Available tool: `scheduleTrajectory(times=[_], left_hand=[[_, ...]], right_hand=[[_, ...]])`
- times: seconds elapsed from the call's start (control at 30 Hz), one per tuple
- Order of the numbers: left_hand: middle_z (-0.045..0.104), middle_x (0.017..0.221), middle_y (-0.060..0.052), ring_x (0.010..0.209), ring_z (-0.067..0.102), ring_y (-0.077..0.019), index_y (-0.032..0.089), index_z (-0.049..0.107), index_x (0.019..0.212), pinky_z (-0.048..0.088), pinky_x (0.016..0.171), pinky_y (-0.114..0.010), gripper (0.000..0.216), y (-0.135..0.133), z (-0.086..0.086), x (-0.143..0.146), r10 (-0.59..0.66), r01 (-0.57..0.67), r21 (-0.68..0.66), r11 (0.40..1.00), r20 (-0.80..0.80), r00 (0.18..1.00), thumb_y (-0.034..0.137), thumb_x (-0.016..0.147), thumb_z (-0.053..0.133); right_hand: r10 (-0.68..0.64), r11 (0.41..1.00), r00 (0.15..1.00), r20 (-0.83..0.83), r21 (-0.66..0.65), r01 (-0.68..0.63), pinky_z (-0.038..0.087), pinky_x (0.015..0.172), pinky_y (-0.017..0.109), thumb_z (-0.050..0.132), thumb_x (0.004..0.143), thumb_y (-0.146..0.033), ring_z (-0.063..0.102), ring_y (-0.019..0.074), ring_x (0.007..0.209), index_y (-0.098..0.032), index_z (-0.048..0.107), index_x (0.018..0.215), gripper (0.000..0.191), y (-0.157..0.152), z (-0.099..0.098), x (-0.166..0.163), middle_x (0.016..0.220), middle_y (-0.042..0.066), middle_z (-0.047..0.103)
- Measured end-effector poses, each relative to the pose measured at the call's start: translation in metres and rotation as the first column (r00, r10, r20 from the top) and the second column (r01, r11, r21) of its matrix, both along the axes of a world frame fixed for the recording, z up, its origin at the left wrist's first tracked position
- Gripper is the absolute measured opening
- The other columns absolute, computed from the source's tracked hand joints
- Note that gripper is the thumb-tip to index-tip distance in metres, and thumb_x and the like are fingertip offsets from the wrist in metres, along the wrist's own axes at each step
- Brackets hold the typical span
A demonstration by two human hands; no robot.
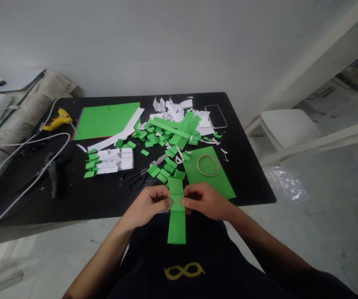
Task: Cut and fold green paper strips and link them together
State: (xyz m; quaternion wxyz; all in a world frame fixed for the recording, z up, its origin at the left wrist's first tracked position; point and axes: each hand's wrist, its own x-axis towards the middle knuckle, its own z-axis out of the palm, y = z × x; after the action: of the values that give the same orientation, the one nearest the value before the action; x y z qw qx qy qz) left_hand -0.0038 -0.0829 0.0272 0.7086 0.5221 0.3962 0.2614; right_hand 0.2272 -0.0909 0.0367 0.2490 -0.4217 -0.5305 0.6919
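A creased green paper strip (177, 226) hangs lengthwise between my hands at the table's front edge. My left hand (154, 202) pinches its left edge, thumb on top. On the opposite edge my right hand (205, 200) grips it the same way. Crosswise fold lines run over the strip near my thumbs. Just beyond it lie small folded green paper pieces (168, 168) and a pair of scissors (138, 176). A green sheet (202, 182) with a roll of tape (208, 165) on it is beside my right hand.
Green and white paper scraps (172, 106) heap up at the table's back. Left are a block of folded white and green pieces (115, 160), a green sheet stack (108, 120), a yellow glue gun (59, 119), black pliers (52, 174) and a looping white cable (26, 143). A phone-like outline (217, 116) lies back right.
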Motion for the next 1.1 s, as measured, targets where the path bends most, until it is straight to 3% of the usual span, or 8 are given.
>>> scheduleTrajectory(times=[0.2, 0.33, 0.6, 0.7, 0.87, 0.97, 1.1], left_hand=[[0.064, 0.066, -0.001, 0.061, 0.056, -0.0122, 0.017, 0.066, 0.071, 0.044, 0.064, -0.025, 0.020, 0.001, 0.000, 0.003, 0.054, -0.053, 0.052, 0.997, -0.013, 0.998, 0.029, 0.083, 0.074], [0.063, 0.065, 0.000, 0.060, 0.054, -0.0118, 0.016, 0.066, 0.072, 0.042, 0.062, -0.025, 0.021, 0.001, 0.001, 0.004, 0.061, -0.060, 0.066, 0.996, -0.015, 0.998, 0.031, 0.085, 0.074], [0.056, 0.071, 0.003, 0.064, 0.051, -0.0114, 0.018, 0.063, 0.084, 0.041, 0.061, -0.023, 0.021, -0.005, 0.002, 0.010, 0.223, -0.221, 0.169, 0.961, 0.003, 0.975, 0.034, 0.089, 0.076], [0.063, 0.082, 0.000, 0.072, 0.059, -0.0132, 0.019, 0.064, 0.096, 0.047, 0.068, -0.023, 0.014, -0.009, 0.000, 0.010, 0.268, -0.277, 0.225, 0.934, 0.071, 0.961, 0.029, 0.093, 0.075], [0.074, 0.099, -0.008, 0.090, 0.070, -0.0197, 0.020, 0.072, 0.113, 0.055, 0.082, -0.030, 0.017, -0.013, -0.007, 0.006, 0.109, -0.111, 0.367, 0.924, 0.026, 0.994, 0.020, 0.096, 0.067], [0.073, 0.099, -0.007, 0.089, 0.070, -0.0195, 0.020, 0.075, 0.110, 0.055, 0.082, -0.030, 0.017, -0.013, -0.010, 0.005, 0.119, -0.086, 0.448, 0.890, -0.046, 0.992, 0.018, 0.094, 0.071], [0.073, 0.098, -0.008, 0.088, 0.069, -0.0192, 0.019, 0.075, 0.107, 0.055, 0.080, -0.029, 0.016, -0.012, -0.008, 0.007, 0.145, -0.115, 0.471, 0.875, -0.028, 0.989, 0.023, 0.092, 0.076]], right_hand=[[-0.156, 0.979, 0.987, 0.030, 0.138, 0.151, 0.053, 0.071, 0.030, 0.081, 0.087, -0.034, 0.067, 0.0163, 0.074, -0.019, 0.073, 0.086, 0.017, -0.004, 0.001, -0.004, 0.080, 0.001, 0.073], [-0.257, 0.957, 0.966, -0.029, 0.130, 0.259, 0.057, 0.081, 0.035, 0.084, 0.083, -0.035, 0.071, 0.0191, 0.086, -0.021, 0.071, 0.095, 0.022, -0.006, -0.002, -0.008, 0.092, 0.004, 0.076], [-0.375, 0.918, 0.923, -0.091, 0.106, 0.383, 0.054, 0.071, 0.030, 0.089, 0.078, -0.036, 0.062, 0.0141, 0.073, -0.023, 0.058, 0.085, 0.035, -0.006, -0.004, -0.011, 0.081, -0.003, 0.063], [-0.394, 0.908, 0.916, -0.077, 0.124, 0.401, 0.052, 0.067, 0.029, 0.087, 0.079, -0.039, 0.059, 0.0140, 0.071, -0.023, 0.057, 0.081, 0.034, -0.005, -0.004, -0.011, 0.080, -0.003, 0.061], [-0.450, 0.874, 0.889, -0.081, 0.167, 0.457, 0.053, 0.069, 0.030, 0.085, 0.080, -0.038, 0.060, 0.0152, 0.070, -0.023, 0.059, 0.079, 0.030, -0.003, -0.003, -0.012, 0.076, -0.003, 0.060], [-0.448, 0.869, 0.890, -0.081, 0.196, 0.455, 0.055, 0.070, 0.031, 0.083, 0.082, -0.035, 0.062, 0.0160, 0.071, -0.024, 0.063, 0.080, 0.023, -0.003, -0.002, -0.013, 0.076, -0.002, 0.063], [-0.433, 0.868, 0.898, -0.079, 0.232, 0.439, 0.056, 0.072, 0.032, 0.081, 0.085, -0.035, 0.066, 0.0175, 0.074, -0.023, 0.070, 0.084, 0.016, -0.004, -0.002, -0.013, 0.079, 0.001, 0.070]])
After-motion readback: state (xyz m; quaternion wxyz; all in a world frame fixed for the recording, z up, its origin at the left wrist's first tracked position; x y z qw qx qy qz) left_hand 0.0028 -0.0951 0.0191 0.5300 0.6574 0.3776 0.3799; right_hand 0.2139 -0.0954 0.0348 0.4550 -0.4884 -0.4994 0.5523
